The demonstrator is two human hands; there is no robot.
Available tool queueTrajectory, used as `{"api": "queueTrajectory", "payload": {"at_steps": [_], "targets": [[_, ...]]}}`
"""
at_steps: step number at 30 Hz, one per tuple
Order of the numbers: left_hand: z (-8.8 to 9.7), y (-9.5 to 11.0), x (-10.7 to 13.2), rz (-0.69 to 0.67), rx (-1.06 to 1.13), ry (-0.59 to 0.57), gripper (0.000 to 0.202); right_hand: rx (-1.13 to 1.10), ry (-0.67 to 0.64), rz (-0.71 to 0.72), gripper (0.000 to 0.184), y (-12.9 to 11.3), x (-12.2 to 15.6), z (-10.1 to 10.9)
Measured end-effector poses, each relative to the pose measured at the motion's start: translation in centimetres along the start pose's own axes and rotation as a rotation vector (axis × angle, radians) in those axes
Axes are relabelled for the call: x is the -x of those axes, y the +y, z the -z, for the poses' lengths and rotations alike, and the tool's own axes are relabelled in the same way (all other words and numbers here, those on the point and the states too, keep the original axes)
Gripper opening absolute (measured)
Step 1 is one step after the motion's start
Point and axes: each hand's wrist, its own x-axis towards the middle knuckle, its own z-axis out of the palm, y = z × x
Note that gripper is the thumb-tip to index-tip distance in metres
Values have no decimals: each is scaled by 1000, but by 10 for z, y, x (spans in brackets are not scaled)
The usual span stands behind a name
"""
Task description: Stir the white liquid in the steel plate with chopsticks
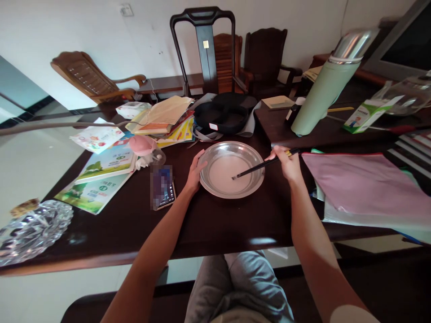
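Observation:
A shallow round metal dish rests on the dark table in front of me, with a pale, milky-looking content or bottom inside it. My left hand grips its left rim, thumb over the edge and fingers along the outside. In my right hand, at the right of the dish, are black chopsticks with gold bands near the upper end. They slant down to the left across the right rim, and their tips are inside the dish. Whether the tips touch the bottom is unclear.
Left of the dish lie a phone, workbooks and a crystal-like plate. Behind it sit a black divided tray and stacked papers. To the right are a green thermos and a pink folder.

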Motion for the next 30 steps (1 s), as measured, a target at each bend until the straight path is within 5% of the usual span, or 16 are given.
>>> {"api": "queueTrajectory", "payload": {"at_steps": [4, 11, 18, 25, 30], "targets": [[0, 0, 0, 3, -8, -5, 66, 42, -178, 20, 54, -4, 2, -11], [2, -1, 0, -23, -32, -26, 66, 45, 97, 4, 57, 1, -2, 3], [1, 0, 0, -1, -3, -14, 66, 60, -182, 2, 58, -9, 3, -14], [0, 2, 2, -20, -11, -25, 64, 45, 94, 2, 58, 1, -2, 2], [0, 2, 1, 10, 7, -3, 67, 44, -119, -4, 58, -4, 1, -12]]}}
